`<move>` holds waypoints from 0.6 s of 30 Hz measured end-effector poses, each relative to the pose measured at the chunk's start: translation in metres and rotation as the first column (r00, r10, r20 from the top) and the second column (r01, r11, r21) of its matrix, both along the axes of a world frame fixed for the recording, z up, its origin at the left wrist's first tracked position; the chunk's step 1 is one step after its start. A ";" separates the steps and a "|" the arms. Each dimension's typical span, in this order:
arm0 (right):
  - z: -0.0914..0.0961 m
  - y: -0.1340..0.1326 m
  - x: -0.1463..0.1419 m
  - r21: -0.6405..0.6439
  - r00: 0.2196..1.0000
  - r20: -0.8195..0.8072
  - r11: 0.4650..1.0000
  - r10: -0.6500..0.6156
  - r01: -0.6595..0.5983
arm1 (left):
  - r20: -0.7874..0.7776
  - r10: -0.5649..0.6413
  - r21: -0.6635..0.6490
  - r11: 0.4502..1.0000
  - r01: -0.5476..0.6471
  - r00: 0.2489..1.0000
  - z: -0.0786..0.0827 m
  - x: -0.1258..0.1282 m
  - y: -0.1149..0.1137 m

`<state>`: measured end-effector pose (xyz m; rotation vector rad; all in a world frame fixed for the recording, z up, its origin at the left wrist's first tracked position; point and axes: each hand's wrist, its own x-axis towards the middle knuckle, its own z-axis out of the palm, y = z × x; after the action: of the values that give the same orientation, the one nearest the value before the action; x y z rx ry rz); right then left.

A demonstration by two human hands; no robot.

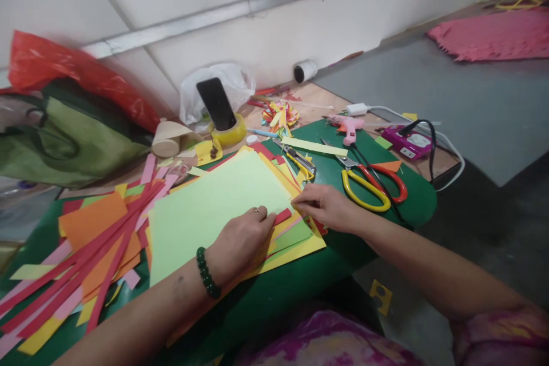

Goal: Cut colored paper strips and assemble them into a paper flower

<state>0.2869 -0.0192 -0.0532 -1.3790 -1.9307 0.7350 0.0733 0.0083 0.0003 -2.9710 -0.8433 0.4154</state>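
My left hand, with a ring and a green bead bracelet, rests over the pale green paper sheet. Its fingers are closed on a short red paper strip whose end sticks out to the right. Just right of the sheet, my right hand is closed in a pinch; what lies between the fingertips is too small to make out. Beneath both hands spreads a stack of coloured sheets, with a yellow sheet and a green sheet showing at the near right corner.
Scissors with yellow and red handles, a box cutter and a pink glue gun lie right. A purple power strip sits beyond. Red paper strips cover the left. A phone leans on a yellow tape roll.
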 end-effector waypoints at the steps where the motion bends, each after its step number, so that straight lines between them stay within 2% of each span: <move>1: 0.001 0.000 0.000 0.003 1.000 0.008 1.000 0.007 -0.007 | 0.013 -0.001 0.002 1.000 0.001 1.000 -0.001 0.001 0.000; 6: 0.003 -0.002 0.001 0.010 0.999 0.042 1.000 0.026 -0.026 | 0.043 0.032 0.015 0.999 -0.032 0.999 -0.005 0.004 -0.002; 12: 0.004 -0.002 0.001 0.003 0.999 0.039 0.999 0.035 -0.035 | 0.033 -0.002 0.036 0.999 0.001 0.999 -0.008 0.006 -0.002; 18: 0.003 -0.003 0.002 -0.001 0.998 0.041 0.999 0.045 -0.045 | 0.119 0.077 0.023 0.996 -0.081 0.990 -0.009 0.007 -0.002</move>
<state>0.2893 -0.0218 -0.0501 -1.3642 -1.9992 0.7338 0.0803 0.0066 -0.0082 -2.9690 -0.9718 0.2297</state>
